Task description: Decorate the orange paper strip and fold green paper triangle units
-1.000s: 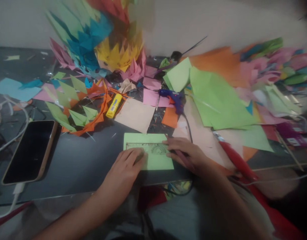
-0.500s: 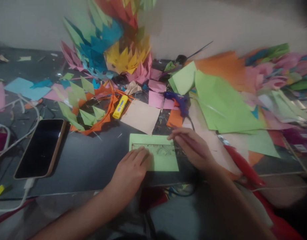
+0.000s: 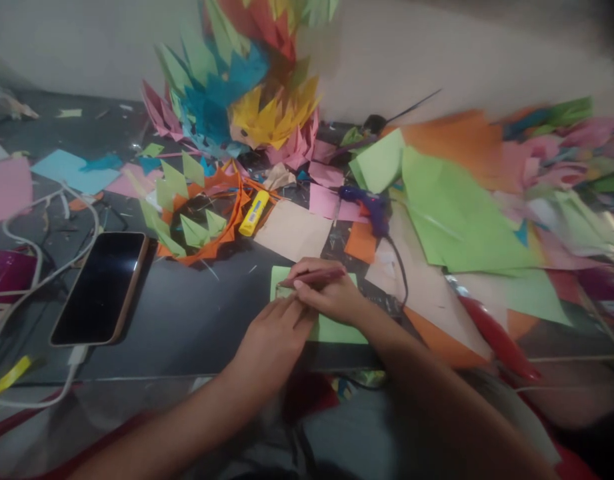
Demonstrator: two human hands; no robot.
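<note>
My left hand [image 3: 274,333] lies with its fingers flat over a light green sheet of paper [image 3: 341,331] at the table's front edge. A clear plastic ruler [image 3: 383,303] rests across that sheet, mostly hidden beneath both hands; its right part sticks out past the paper. My right hand [image 3: 334,298] is closed round a reddish-brown pen [image 3: 319,275]. The pen slants with its point toward the sheet's upper left, just above my left fingers. Whether the tip touches the paper cannot be made out.
Left of the hands lie a phone [image 3: 101,287] with a white cable and an orange-and-green paper ring [image 3: 201,250]. Behind are a yellow glue stick [image 3: 254,213], a beige sheet [image 3: 297,230] and a glue gun [image 3: 369,203]. Red-handled scissors [image 3: 497,337] and large green paper [image 3: 457,207] lie rightward.
My right hand has moved left with the pen, from the ruler's right side to its left end, now overlapping my left fingers. The whole view has shifted slightly.
</note>
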